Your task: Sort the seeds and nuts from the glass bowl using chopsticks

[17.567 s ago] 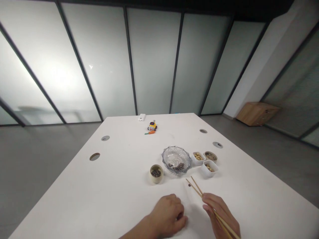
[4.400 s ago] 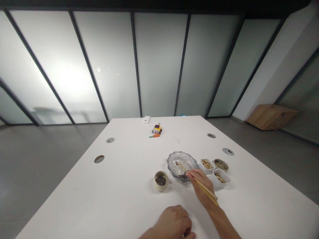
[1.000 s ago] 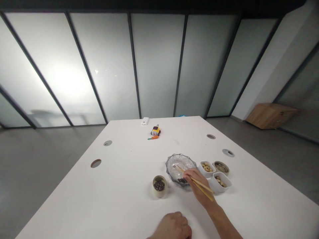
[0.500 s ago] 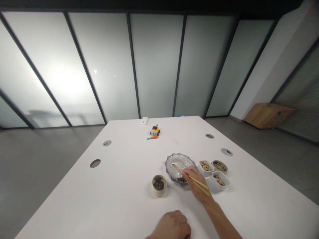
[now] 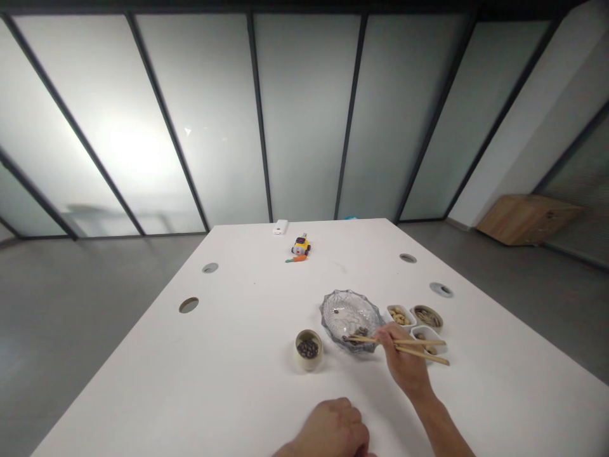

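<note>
My right hand (image 5: pixel 403 355) is closed around a pair of wooden chopsticks (image 5: pixel 423 343). Their tips reach into a scalloped clear glass dish (image 5: pixel 349 311), beside a small heap of dark beans or seeds (image 5: pixel 360 334) at its near side. Whether the tips pinch one of them is too small to tell. One lone dark piece (image 5: pixel 335 311) lies farther back in the dish. A small cream cup (image 5: pixel 309 363) holding more dark beans stands left of the dish. My left hand (image 5: pixel 332 426) rests on the table, fingers curled into a loose fist, nothing visible in it.
Right of the dish sit two white bowls with nuts (image 5: pixel 398 316) and a round tan bowl (image 5: pixel 427 317) of seed-like pieces. Farther back on the white table (image 5: pixel 228 362) are a toy car (image 5: pixel 301 245), a toy carrot (image 5: pixel 297 259) and a white device (image 5: pixel 280 227). The tabletop has several round holes.
My right hand has moved right and the chopstick tips have shifted from the dish's back left toward the dark heap at its near side. My left hand stays put. The view has shifted slightly.
</note>
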Tool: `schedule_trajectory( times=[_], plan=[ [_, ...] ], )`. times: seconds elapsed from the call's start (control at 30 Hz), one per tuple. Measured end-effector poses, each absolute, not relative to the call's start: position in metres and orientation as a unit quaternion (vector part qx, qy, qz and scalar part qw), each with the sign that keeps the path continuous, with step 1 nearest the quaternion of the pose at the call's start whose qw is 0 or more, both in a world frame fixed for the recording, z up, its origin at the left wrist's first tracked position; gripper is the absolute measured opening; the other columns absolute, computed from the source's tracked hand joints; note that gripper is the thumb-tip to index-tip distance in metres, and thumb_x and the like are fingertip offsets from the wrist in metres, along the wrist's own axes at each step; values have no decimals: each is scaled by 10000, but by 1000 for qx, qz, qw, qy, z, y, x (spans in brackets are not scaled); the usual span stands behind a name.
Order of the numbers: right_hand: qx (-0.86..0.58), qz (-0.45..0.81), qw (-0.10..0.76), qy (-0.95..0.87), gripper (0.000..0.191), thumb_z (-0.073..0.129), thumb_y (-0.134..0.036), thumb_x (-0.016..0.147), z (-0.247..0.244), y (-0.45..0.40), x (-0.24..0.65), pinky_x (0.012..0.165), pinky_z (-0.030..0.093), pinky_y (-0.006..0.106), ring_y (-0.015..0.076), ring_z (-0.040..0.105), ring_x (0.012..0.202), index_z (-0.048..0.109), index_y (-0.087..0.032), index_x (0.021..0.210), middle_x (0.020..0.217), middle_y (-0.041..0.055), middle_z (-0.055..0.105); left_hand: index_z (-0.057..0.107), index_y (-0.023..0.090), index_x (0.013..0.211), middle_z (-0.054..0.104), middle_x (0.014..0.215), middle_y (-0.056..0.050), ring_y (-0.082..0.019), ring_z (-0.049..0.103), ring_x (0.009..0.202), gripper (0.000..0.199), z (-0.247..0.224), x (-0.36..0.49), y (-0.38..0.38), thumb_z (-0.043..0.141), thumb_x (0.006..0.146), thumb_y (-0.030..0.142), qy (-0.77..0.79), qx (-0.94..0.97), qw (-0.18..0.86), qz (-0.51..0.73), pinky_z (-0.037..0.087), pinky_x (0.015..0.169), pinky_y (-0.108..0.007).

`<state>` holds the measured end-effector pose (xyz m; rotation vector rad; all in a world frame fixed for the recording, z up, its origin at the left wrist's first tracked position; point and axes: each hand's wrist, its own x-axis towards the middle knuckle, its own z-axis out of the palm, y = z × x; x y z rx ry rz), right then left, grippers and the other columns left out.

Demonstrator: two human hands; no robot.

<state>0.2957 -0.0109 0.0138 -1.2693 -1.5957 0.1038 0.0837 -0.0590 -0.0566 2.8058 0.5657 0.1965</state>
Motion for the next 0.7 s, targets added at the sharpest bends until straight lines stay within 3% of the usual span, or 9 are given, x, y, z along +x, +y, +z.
schedule_trajectory(
  times=[0.37,0.7],
  plan=[
    [-528,49,490,-692,369,510,-448,1038,11,-11,294,690,525,310,191,664,713,669,-238,781,744,16,684,640,212,732,677,720,27,-157,604,673,319,-62,85,-59,801,879,446,186,971,116,101,408,603,-275],
    [-531,40,497,-685,388,499,-468,1037,12,-12,294,700,547,330,210,675,731,687,-237,789,759,39,706,647,203,746,678,719,19,-154,590,663,330,-62,85,-57,800,891,457,183,973,116,85,385,582,-266]
  ],
)
